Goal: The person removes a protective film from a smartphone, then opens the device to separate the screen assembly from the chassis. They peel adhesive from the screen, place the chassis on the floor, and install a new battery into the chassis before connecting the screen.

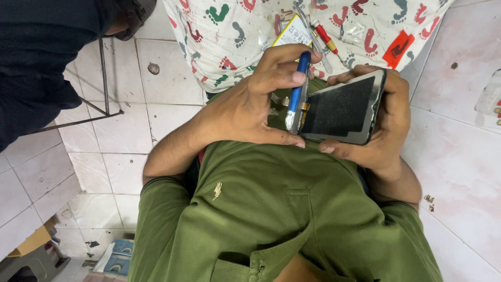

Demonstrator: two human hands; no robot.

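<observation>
My left hand grips a blue-handled tool upright, its tip pressed at the left edge of a smartphone. My right hand cradles the phone from behind and the right, fingers wrapped round its edges. The phone's dark screen faces me and looks dusty; its left edge appears slightly lifted where the tool meets it. Both hands are held close above my chest, over my green shirt.
A white cloth with coloured footprint patterns lies on the tiled floor, carrying a red-handled screwdriver, metal tweezers, a yellow-edged flat part and an orange tag. Another person in dark clothes stands at the left by a metal frame.
</observation>
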